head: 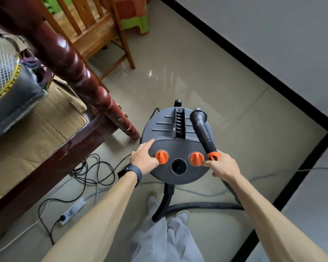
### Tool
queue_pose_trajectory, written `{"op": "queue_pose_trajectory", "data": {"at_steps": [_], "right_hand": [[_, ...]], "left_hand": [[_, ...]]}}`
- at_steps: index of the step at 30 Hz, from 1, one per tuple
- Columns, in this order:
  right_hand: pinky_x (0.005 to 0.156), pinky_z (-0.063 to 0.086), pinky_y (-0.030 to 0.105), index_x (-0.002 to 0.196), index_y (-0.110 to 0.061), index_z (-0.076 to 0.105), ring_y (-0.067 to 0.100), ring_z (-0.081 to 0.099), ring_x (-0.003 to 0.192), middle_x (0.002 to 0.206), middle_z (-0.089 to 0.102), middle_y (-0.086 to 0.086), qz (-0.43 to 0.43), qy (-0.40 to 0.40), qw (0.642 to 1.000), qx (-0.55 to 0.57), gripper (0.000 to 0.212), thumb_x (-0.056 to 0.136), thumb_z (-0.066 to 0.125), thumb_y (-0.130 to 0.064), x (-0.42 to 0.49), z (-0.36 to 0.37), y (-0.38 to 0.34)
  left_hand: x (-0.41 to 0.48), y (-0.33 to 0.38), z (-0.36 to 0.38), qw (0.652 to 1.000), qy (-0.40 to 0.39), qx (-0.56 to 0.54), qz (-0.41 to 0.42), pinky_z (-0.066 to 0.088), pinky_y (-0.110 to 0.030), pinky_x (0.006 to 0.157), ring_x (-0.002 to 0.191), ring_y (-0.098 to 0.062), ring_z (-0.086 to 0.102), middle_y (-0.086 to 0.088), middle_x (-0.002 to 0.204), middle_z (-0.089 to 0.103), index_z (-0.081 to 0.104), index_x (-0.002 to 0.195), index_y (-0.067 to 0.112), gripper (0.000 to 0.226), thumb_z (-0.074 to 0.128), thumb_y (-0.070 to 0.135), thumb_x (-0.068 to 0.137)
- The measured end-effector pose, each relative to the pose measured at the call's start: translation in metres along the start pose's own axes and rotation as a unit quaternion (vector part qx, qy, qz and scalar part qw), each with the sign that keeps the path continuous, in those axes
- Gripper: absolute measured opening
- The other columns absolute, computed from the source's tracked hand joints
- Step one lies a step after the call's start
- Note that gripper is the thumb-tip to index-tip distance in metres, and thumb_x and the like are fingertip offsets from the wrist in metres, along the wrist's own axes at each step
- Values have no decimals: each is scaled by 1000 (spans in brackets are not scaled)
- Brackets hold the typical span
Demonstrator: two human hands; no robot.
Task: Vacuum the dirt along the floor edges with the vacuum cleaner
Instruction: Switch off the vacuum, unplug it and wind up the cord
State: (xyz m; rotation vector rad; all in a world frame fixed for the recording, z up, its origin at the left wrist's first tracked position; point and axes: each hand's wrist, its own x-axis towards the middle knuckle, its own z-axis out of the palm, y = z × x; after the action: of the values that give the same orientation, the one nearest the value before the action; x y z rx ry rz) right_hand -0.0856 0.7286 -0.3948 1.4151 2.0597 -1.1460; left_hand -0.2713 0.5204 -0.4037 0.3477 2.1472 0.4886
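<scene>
A grey canister vacuum cleaner stands on the pale tiled floor right in front of the person, close beside the foot of a dark turned wooden post and well apart from the black border strip that runs along the foot of the white wall. Its sloping front panel carries two orange knobs with a round open port between them. The left hand, with a dark watch on its wrist, lies on the panel's left edge: the forefinger is stretched straight along the housing and the thumb sits against the left knob – whether it pinches that knob I cannot tell. The right hand is curled round the black wand just below its orange collar, holding it tilted so its open mouth points up over the top of the canister, while one fingertip reaches the right knob. The ribbed black hose loops across the floor from under the canister's front toward the right arm. To the left a thin black cord lies in loose coils and plugs into a white power strip – flattened cardboard lies above it behind the dark frame, and a wooden chair stands further back
</scene>
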Motion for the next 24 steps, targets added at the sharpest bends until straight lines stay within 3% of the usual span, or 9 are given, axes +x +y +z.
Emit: {"op": "queue_pose_trajectory", "data": {"at_steps": [2, 3, 6, 9, 11, 13, 15, 19, 24], "right_hand": [[61, 55, 30, 83, -38, 59, 18, 70, 53, 69, 70, -5, -4, -18, 999, -44, 22, 64, 71, -35, -6, -11, 4], [66, 57, 33, 88, -35, 57, 23, 71, 61, 75, 70, -2, -6, -26, 997, -75, 25, 66, 69, -32, -9, -16, 5], [74, 53, 37, 107, -25, 49, 31, 63, 82, 91, 63, 4, -35, -21, 984, -172, 42, 70, 59, -41, -22, -29, -8], [70, 45, 36, 112, -22, 41, 31, 54, 81, 92, 60, 3, -127, -63, 965, -223, 57, 65, 53, -51, -44, -29, -40], [69, 41, 35, 110, -26, 39, 32, 53, 80, 88, 56, 0, -177, -45, 958, -222, 54, 66, 55, -53, -56, -35, -53], [68, 42, 36, 103, -29, 43, 35, 59, 82, 84, 58, -1, -193, 5, 957, -216, 45, 69, 60, -54, -60, -53, -50], [70, 42, 36, 102, -28, 52, 34, 64, 89, 84, 62, -6, -209, 36, 955, -207, 38, 72, 67, -46, -59, -73, -34], [90, 46, 40, 113, -32, 65, 25, 58, 104, 104, 64, -11, -239, 116, 949, -169, 45, 73, 79, -47, -46, -90, -2], [91, 45, 41, 119, -21, 56, 30, 55, 107, 111, 57, 1, -249, 30, 939, -234, 44, 77, 70, -22, -29, -73, -6]], "left_hand": [[-9, 6, -3, 997, -22, 68, 18, 31, -37, 112, 139, -31, 31, -1, 159, 28, 19, 156, 29, 95, 68, 20, 75], [-16, 12, -3, 989, 18, 136, 55, 29, -40, 114, 142, -30, 27, -2, 161, 23, 12, 157, 27, 98, 67, 27, 77], [-41, 49, 7, 887, 175, 303, 301, 20, -50, 119, 148, -33, 15, -7, 162, 18, 5, 157, 27, 107, 70, 32, 73], [-51, 95, 13, 801, 162, 355, 453, 33, -48, 111, 135, -32, 43, -6, 144, 51, 22, 155, 27, 100, 72, 25, 69], [-51, 112, -1, 785, 167, 393, 448, 44, -39, 88, 96, -27, 64, 1, 102, 70, 53, 135, 25, 68, 69, 25, 69], [-49, 111, -21, 809, 164, 375, 421, 41, -36, 72, 74, -28, 63, 3, 79, 66, 65, 93, 25, 30, 67, 27, 63], [-47, 94, -39, 857, 147, 330, 368, 37, -31, 64, 67, -26, 62, 5, 69, 62, 59, 74, 24, 20, 63, 34, 58], [-49, 37, -58, 919, 184, 237, 258, 32, -26, 53, 61, -27, 59, 4, 61, 60, 50, 67, 29, 15, 61, 33, 58], [-55, 1, -53, 940, 155, 236, 194, 31, -29, 55, 68, -32, 60, 2, 60, 56, 49, 71, 29, 16, 57, 28, 58]]}}
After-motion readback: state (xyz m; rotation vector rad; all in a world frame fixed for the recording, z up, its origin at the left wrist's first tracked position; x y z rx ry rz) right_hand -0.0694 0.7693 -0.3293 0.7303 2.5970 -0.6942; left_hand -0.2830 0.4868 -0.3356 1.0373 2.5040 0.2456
